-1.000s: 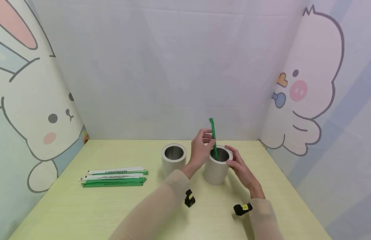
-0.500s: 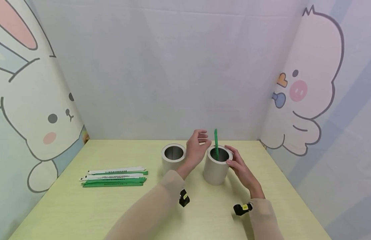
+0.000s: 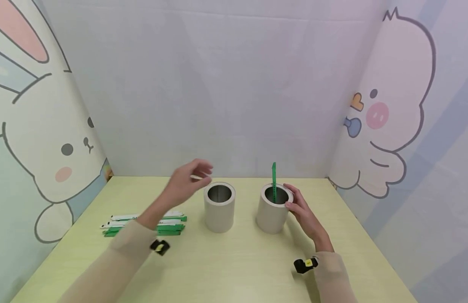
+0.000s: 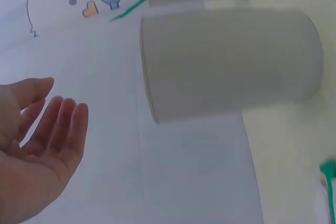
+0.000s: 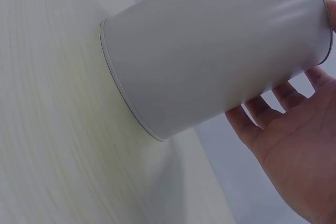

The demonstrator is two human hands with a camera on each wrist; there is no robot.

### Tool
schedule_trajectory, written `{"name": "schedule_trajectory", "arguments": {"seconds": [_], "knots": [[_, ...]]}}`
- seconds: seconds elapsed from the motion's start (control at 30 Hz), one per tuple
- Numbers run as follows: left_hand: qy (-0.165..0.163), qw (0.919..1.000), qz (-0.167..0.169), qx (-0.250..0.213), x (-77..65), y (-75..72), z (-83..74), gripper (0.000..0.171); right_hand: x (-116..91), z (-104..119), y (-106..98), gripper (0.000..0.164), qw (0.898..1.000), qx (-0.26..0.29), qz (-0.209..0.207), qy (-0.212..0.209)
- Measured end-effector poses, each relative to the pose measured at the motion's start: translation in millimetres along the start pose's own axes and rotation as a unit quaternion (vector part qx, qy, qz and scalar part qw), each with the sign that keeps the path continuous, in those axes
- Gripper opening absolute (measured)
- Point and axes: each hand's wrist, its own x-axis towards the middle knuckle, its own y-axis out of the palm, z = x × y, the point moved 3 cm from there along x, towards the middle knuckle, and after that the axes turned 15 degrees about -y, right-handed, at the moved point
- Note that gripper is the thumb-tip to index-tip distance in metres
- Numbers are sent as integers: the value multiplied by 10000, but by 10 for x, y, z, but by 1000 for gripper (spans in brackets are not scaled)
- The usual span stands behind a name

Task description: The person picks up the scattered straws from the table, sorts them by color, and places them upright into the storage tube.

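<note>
My left hand (image 3: 186,181) hangs in the air, fingers loosely bent and holding nothing, just left of and above the left grey canister (image 3: 219,214). In the left wrist view, the thumb and fingers (image 4: 71,137) stand apart beside that canister's rim. On the right, my right hand (image 3: 305,214) holds the other grey canister (image 3: 271,216) by its right side, thumb near the rim. Its fingers (image 5: 257,109) lie along the wall in the right wrist view. A green wrapped straw (image 3: 274,174) stands in this right canister, its upper part above the rim.
Several green and white wrapped straws (image 3: 169,227) lie in a pile on the pale yellow table (image 3: 234,269), partly hidden by the left forearm. A pale curtain (image 3: 234,92) closes off the back, and printed cartoon panels flank both sides.
My left hand has let go of the green straw, which sank lower into the right canister. That hand then swung left past the other canister. My right hand stays put.
</note>
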Motion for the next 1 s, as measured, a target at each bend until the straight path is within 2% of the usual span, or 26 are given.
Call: {"name": "schedule_trajectory", "arguments": {"seconds": [0.1,0.17,0.3,0.5,0.6,0.7,0.83,1.0], "knots": [[-149,9980,66,618,-211,-315,293,26,-1,-3,-2,62,10000,-23,9,-33],[-301,9949,121,951,-352,-464,482,24,0,-4,-7,62,10000,-27,11,-52],[-357,9890,364,1388,-593,-614,794,24,-4,2,-20,62,10000,-44,6,-69],[-238,9773,1082,1805,-819,-639,1130,25,-13,9,-30,61,10000,-58,-25,-4],[-161,9681,1461,2028,-902,-613,1256,24,-16,12,-23,62,10000,-83,4,-7],[-84,9608,1700,2191,-965,-577,1349,24,-14,11,-12,62,10000,-54,17,-13],[-99,9569,1725,2335,-1001,-544,1436,27,-4,2,-3,62,10000,15,14,-28],[-89,9561,1559,2479,-1003,-533,1512,26,1,-8,13,62,10000,25,40,-58]]}}
